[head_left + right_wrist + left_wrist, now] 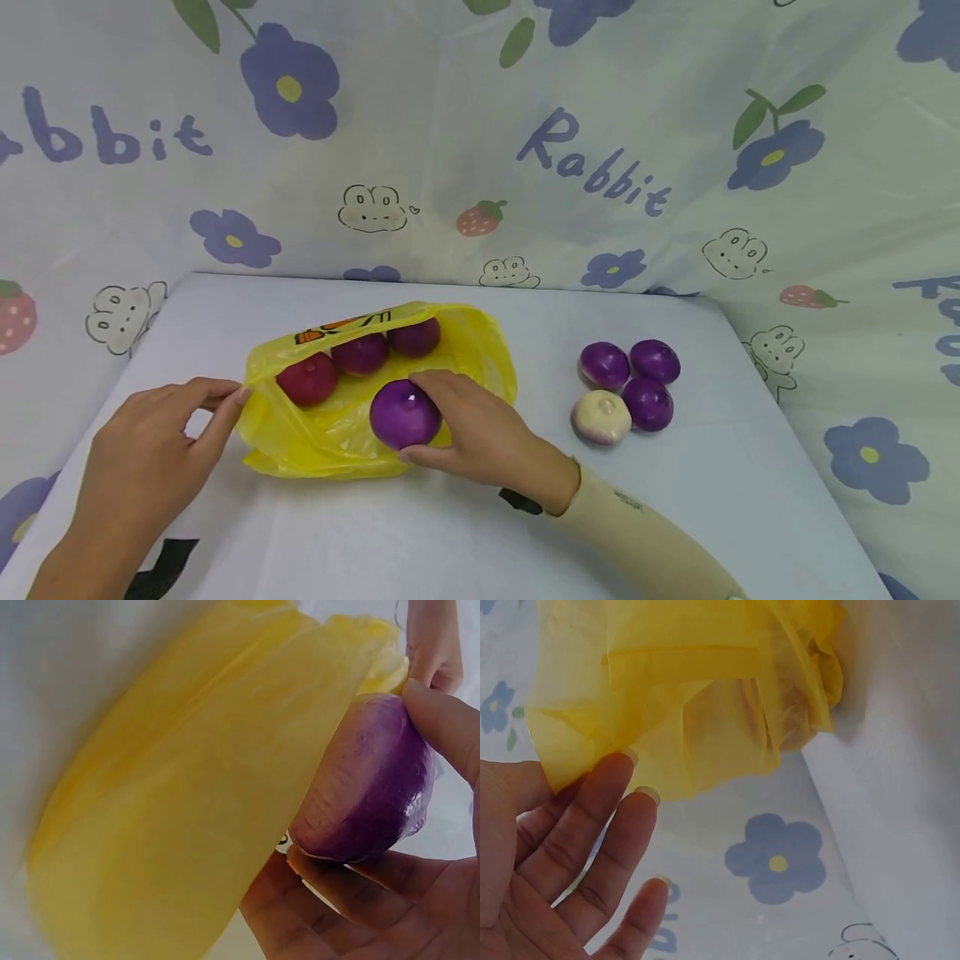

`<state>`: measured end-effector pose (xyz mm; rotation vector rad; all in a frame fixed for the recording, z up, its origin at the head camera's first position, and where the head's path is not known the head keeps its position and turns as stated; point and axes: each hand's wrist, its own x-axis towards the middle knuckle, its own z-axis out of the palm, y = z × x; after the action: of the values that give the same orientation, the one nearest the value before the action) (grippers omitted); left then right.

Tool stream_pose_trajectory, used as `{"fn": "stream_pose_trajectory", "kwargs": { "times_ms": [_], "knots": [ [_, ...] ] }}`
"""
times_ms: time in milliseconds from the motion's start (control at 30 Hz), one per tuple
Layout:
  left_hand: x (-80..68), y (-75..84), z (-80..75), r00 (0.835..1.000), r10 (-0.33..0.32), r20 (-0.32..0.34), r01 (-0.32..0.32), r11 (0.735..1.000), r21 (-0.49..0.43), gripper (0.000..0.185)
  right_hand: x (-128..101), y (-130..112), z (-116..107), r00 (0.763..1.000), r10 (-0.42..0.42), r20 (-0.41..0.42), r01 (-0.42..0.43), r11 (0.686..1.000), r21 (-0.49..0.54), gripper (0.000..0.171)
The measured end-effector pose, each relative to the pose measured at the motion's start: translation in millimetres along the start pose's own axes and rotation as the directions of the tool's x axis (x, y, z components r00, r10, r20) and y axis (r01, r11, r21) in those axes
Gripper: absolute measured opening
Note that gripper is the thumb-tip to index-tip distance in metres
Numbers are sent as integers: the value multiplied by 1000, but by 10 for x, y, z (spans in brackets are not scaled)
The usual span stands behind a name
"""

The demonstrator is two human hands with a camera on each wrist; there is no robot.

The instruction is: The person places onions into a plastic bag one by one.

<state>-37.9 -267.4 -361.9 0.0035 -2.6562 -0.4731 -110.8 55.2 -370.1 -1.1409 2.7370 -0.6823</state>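
Rabbit-print cloth (442,142) backs the white table (465,542). Left hand (146,454) pinches the yellow bag (337,454); three onions (360,356) inside; purple onion (401,417) at its mouth, gripped by the half-curled right hand (487,429); four loose onions (648,406) beyond. I judge the step as bagging; next, lower and release.

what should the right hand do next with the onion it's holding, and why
Probably ease the purple onion down into the yellow bag and let go: the right hand holds it at the bag's open mouth, the left hand pinches the bag's edge, and three onions already lie inside.
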Motion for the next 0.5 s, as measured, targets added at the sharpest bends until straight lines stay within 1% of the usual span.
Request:
{"fn": "stream_pose_trajectory", "kwargs": {
  "times_ms": [100, 267, 367, 500],
  "knots": [
    [-1, 0, -5, 1000, 7, -5, -7, 1000, -1, 26, 32, -18, 16, 1000, 23, 2, -23, 1000, 4, 86],
    [-5, 3, 1, 1000, 11, -4, -11, 1000, 1, 27, 80, -50, 41, 999, 35, 5, -35, 999, 16, 87],
    [-11, 5, 7, 1000, 16, -6, -16, 1000, -3, 27, 101, -68, 56, 1000, 28, 6, -28, 1000, 10, 88],
    [-17, 6, 4, 1000, 26, -15, -26, 1000, -5, 26, 138, -83, 79, 1000, -5, -8, 5, 1000, -3, 87]
  ]
}}
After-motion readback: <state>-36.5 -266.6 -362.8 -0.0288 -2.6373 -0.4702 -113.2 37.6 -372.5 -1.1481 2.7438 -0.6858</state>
